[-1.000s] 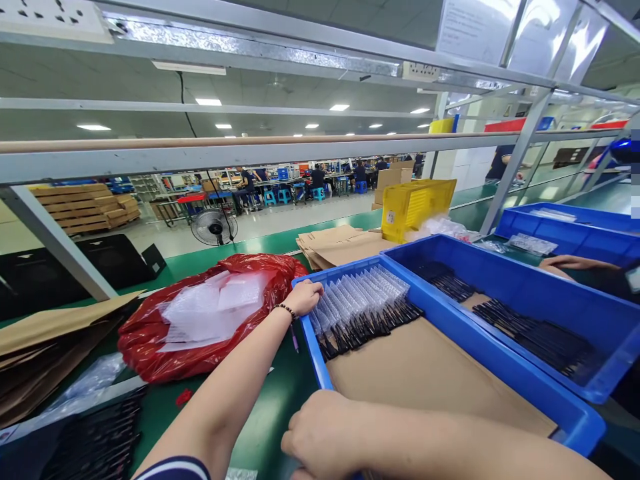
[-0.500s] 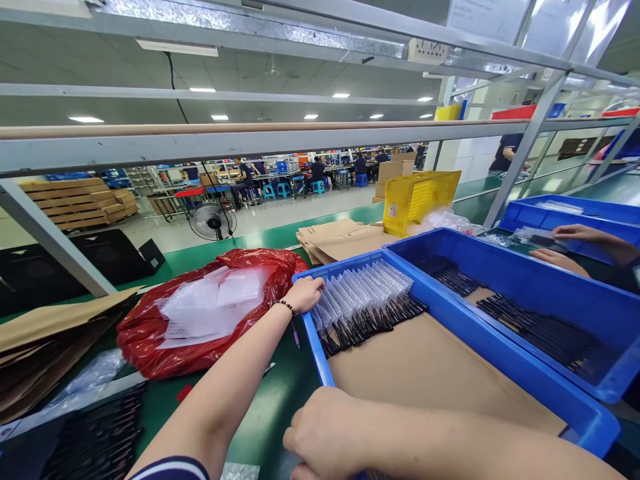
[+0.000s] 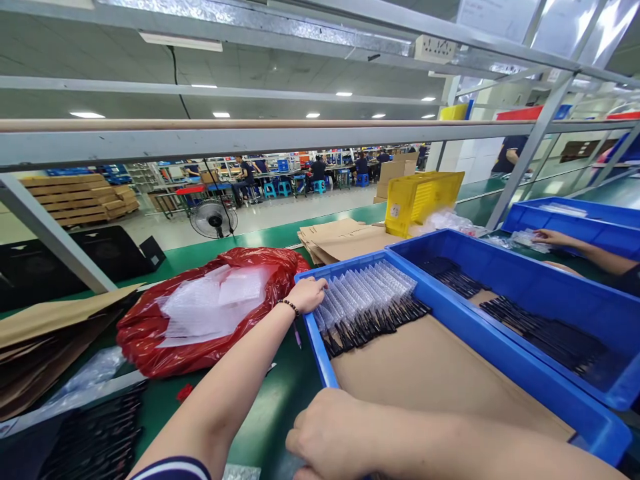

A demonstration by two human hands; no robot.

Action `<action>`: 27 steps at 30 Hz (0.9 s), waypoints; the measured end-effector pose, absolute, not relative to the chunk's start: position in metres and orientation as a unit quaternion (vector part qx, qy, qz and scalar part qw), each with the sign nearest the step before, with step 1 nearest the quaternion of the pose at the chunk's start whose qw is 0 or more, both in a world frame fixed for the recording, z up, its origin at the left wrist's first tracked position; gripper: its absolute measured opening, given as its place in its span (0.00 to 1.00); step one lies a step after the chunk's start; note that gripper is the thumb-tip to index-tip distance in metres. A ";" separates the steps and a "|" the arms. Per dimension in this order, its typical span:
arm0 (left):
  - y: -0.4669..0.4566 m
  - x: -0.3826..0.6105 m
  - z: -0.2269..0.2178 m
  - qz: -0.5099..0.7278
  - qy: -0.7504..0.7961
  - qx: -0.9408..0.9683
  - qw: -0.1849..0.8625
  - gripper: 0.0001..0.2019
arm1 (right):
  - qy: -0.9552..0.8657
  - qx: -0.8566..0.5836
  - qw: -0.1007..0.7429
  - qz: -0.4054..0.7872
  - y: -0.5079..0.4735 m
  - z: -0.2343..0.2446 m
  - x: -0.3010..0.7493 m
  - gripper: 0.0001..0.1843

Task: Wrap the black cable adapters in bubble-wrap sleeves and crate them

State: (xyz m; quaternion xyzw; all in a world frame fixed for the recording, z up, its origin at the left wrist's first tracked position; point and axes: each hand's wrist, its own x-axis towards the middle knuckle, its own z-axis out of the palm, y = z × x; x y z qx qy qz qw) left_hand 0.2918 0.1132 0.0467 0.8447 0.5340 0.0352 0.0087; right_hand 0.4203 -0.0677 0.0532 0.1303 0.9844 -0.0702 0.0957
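Observation:
A blue bin [image 3: 500,363] lined with brown cardboard [image 3: 440,373] lies in front of me. A row of black items in clear sleeves [image 3: 367,300] fills its far end. My left hand [image 3: 307,293], with a bead bracelet at the wrist, curls its fingers over the bin's far-left corner beside the sleeves. My right hand [image 3: 325,433] is closed in a fist on the bin's near-left rim.
A red bag of clear sleeves [image 3: 200,313] lies left of the bin, with brown cardboard [image 3: 45,340] and black items [image 3: 95,440] farther left. A second blue bin [image 3: 525,293] touches the right side. Behind are flat cartons [image 3: 340,240], a yellow crate [image 3: 420,200] and a co-worker's hand [image 3: 555,237].
Both my hands stay on the bin, which sits a little farther right in view. The co-worker's hand at the right has moved back toward the far blue bin.

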 end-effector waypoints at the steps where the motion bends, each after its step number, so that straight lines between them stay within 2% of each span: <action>1: 0.113 0.292 0.047 0.035 0.534 0.845 0.007 0.16 | 0.985 0.129 0.094 -0.069 -0.067 0.053 0.420 0.19; 18: 0.114 0.297 0.050 -0.046 0.492 0.869 -0.034 0.22 | 0.986 0.131 0.087 -0.061 -0.069 0.055 0.421 0.19; 27: 0.116 0.306 0.053 -0.069 0.438 0.895 -0.049 0.16 | 0.985 0.132 0.093 -0.060 -0.069 0.055 0.421 0.19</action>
